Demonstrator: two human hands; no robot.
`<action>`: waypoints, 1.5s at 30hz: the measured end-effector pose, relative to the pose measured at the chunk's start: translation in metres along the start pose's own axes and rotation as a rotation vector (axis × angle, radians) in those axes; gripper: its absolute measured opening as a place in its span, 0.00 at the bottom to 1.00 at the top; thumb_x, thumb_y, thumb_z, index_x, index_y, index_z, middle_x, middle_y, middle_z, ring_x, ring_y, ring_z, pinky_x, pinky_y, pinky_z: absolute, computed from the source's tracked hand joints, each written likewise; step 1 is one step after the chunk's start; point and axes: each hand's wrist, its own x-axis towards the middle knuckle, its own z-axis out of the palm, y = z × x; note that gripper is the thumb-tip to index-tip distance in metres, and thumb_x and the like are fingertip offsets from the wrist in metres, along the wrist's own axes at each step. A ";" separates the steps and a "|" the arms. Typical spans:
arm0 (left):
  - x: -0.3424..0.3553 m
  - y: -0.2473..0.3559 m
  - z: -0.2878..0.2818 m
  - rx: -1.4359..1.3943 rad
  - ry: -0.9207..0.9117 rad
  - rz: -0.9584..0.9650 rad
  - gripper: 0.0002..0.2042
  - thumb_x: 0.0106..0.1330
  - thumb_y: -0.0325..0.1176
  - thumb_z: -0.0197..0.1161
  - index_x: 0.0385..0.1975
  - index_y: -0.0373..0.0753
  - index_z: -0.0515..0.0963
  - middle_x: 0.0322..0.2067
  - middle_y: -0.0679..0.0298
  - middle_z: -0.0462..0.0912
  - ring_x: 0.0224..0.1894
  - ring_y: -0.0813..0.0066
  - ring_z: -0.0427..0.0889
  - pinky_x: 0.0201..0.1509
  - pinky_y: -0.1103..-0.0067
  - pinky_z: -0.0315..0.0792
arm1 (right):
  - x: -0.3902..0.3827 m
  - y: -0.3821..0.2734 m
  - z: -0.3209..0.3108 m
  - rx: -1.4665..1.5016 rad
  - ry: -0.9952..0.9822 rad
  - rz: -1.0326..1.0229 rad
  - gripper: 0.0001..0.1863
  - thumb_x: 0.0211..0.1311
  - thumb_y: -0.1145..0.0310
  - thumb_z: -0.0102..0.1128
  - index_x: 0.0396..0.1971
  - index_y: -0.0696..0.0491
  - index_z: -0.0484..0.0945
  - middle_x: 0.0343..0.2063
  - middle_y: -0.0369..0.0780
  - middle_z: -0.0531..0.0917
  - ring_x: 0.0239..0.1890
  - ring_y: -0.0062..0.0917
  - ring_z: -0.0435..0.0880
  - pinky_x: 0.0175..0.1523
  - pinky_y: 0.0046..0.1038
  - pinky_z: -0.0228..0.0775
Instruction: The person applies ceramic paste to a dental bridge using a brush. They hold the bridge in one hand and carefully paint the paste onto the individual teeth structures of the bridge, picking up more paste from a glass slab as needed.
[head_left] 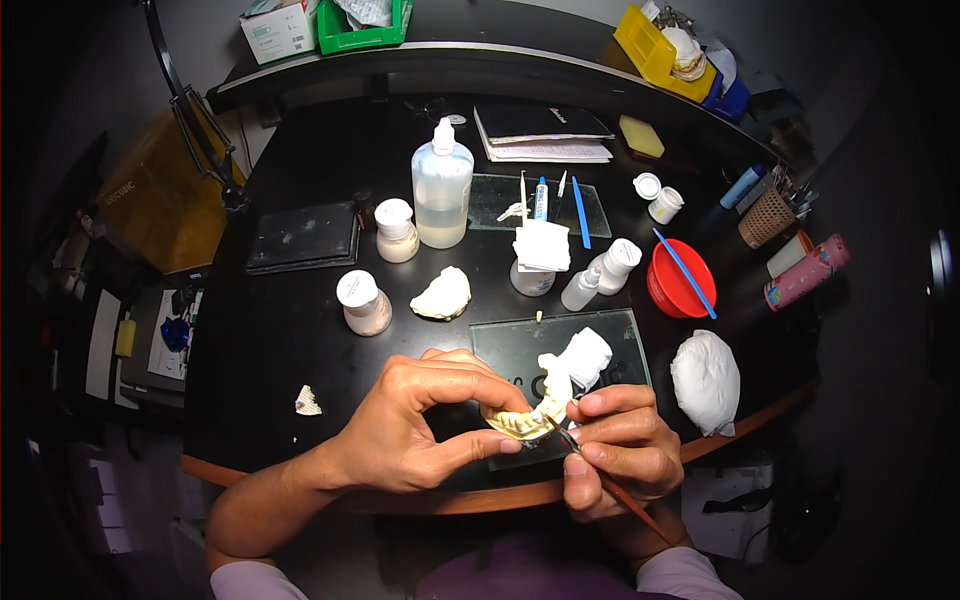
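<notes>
My left hand (pixel 410 420) pinches a pale yellow dental cast (pixel 525 425), a curved arch with tooth shapes, above the near part of a glass slab (pixel 500 340). My right hand (pixel 620 445) grips a slim brush-like tool (pixel 633 508) with a reddish-brown handle, its tip at the cast near a small white spot. A white folded tissue (pixel 588 355) lies on the slab behind the cast, and a small cream piece (pixel 539 318) rests at the slab's back edge.
Lidded jars (pixel 365 310), a large squeeze bottle (pixel 440 200), small bottles (pixel 580 290) and a cream cast piece (pixel 440 295) stand or lie behind. At right are a red bowl (pixel 670 280) with a blue stick, a white bag (pixel 705 385) and a pen basket (pixel 765 220). A lamp arm (pixel 205 150) rises at left.
</notes>
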 end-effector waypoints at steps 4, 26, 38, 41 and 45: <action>-0.001 0.000 0.000 -0.020 0.003 -0.018 0.13 0.55 0.23 0.81 0.39 0.31 0.88 0.39 0.55 0.92 0.44 0.64 0.90 0.53 0.70 0.78 | 0.002 0.000 -0.002 -0.022 -0.047 -0.005 0.16 0.54 0.81 0.73 0.42 0.53 0.82 0.35 0.40 0.88 0.46 0.38 0.90 0.50 0.33 0.88; -0.001 0.001 0.001 -0.060 0.001 -0.067 0.12 0.55 0.23 0.82 0.39 0.31 0.88 0.39 0.55 0.92 0.44 0.64 0.90 0.55 0.69 0.77 | 0.001 0.000 -0.001 -0.024 -0.030 0.003 0.14 0.55 0.80 0.73 0.41 0.53 0.82 0.35 0.40 0.88 0.48 0.39 0.90 0.51 0.34 0.87; -0.001 0.000 0.000 -0.043 -0.003 -0.047 0.13 0.55 0.24 0.82 0.39 0.31 0.89 0.39 0.55 0.92 0.42 0.65 0.90 0.53 0.70 0.78 | 0.001 -0.001 -0.002 -0.031 -0.038 0.000 0.15 0.55 0.81 0.74 0.42 0.53 0.82 0.36 0.40 0.89 0.48 0.38 0.90 0.51 0.33 0.88; -0.002 0.000 0.000 -0.041 0.000 -0.049 0.13 0.55 0.24 0.82 0.39 0.31 0.89 0.38 0.55 0.92 0.42 0.65 0.89 0.53 0.70 0.78 | 0.001 -0.001 -0.001 -0.023 -0.025 0.002 0.15 0.55 0.80 0.74 0.42 0.53 0.82 0.36 0.40 0.89 0.47 0.38 0.89 0.50 0.33 0.88; -0.002 -0.001 -0.001 -0.045 -0.003 -0.057 0.13 0.55 0.24 0.82 0.40 0.31 0.89 0.38 0.55 0.92 0.41 0.66 0.89 0.52 0.71 0.77 | 0.001 -0.001 0.000 -0.041 -0.032 -0.005 0.15 0.56 0.80 0.74 0.42 0.53 0.82 0.36 0.41 0.88 0.47 0.38 0.89 0.50 0.33 0.88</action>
